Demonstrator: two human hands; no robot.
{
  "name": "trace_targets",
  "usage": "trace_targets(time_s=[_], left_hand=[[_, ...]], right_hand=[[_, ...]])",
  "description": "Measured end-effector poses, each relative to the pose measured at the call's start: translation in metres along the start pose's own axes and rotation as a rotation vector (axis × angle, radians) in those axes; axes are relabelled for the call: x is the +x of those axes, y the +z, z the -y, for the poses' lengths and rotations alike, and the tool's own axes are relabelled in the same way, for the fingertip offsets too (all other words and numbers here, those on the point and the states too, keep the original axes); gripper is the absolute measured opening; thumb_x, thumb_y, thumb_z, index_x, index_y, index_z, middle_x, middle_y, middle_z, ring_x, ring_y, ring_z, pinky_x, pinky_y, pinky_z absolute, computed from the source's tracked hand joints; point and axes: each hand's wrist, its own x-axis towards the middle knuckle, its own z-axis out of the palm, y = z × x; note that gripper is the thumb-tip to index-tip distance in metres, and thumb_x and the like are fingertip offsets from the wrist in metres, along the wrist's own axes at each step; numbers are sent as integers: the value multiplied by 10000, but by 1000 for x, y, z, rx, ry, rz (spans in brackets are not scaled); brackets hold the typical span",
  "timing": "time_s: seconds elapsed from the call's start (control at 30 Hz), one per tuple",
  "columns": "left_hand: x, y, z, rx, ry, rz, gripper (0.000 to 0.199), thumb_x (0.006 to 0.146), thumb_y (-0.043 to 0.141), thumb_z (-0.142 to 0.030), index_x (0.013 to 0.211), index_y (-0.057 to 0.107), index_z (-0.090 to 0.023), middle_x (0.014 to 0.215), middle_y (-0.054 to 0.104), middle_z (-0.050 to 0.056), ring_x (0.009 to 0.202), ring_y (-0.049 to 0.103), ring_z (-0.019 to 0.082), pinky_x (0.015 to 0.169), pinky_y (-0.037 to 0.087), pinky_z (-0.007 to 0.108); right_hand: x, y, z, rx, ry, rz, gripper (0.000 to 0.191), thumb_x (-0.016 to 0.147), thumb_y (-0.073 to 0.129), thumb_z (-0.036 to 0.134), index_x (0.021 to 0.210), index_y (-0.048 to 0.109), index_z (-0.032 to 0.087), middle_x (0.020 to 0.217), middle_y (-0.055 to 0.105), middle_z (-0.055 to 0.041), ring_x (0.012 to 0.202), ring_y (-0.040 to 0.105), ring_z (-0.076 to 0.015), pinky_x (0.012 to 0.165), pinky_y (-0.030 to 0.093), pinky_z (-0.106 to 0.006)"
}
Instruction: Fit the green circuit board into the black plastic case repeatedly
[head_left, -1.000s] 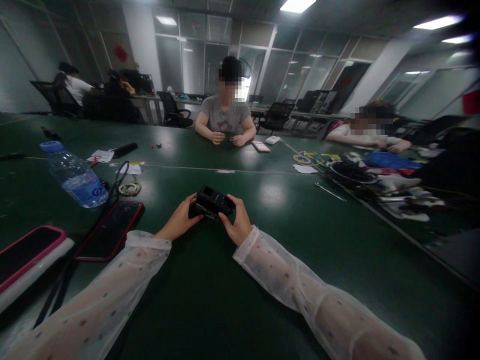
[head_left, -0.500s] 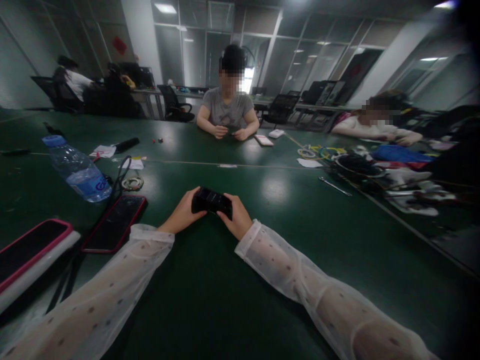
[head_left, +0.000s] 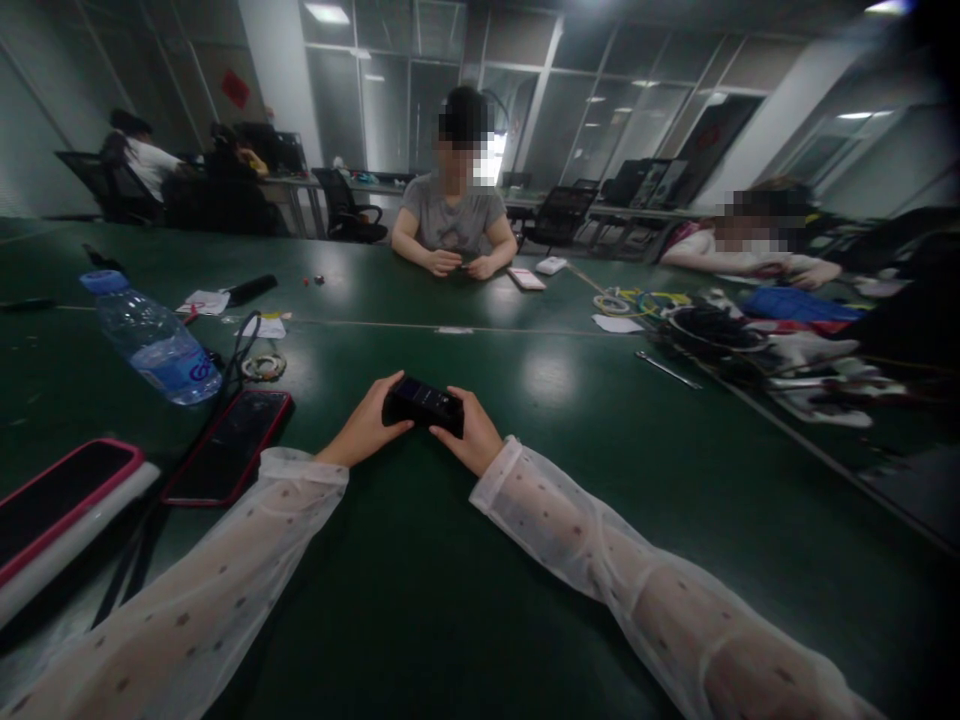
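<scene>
A small black box-shaped device with faint light markings on its upper face is held between my two hands, over the green table. My left hand grips its left end, thumb along the near side. Around the right end closes my right hand, its thumb also on the near side. The far fingers of both hands are mostly hidden behind the device. A phone in a red case lies to the left of my left hand, near my sleeve.
At left are a tilted-looking water bottle, a bracelet, a black cord and another red-rimmed phone. A wrench and a heap of cables and cloth lie right. A person sits opposite; another person leans at far right.
Both hands keep the same grip on the black device, with almost no movement. The whole view has shifted very slightly.
</scene>
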Motion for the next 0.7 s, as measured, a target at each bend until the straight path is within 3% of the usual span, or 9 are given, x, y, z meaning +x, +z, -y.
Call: trace_targets(time_s=[0.4, 0.7], left_hand=[[0, -2, -7, -14, -28, 17, 728, 770, 672, -228, 1405, 322, -288, 1410, 416, 91, 1293, 414, 281, 1064, 335, 504], [1, 0, -6, -63, -45, -13, 835, 740, 706, -228, 1434, 241, -248, 1423, 398, 136, 1229, 484, 301, 1022, 386, 505]], right_hand=[[1, 0, -2, -6, 49, 48, 571, 736, 700, 218, 1232, 421, 174, 1161, 573, -137, 1095, 578, -273, 936, 478, -492], [1, -2, 2, 83, 10, -83, 528, 775, 655, 227, 1238, 402, 200, 1151, 567, -125, 1036, 606, -259, 912, 501, -473]])
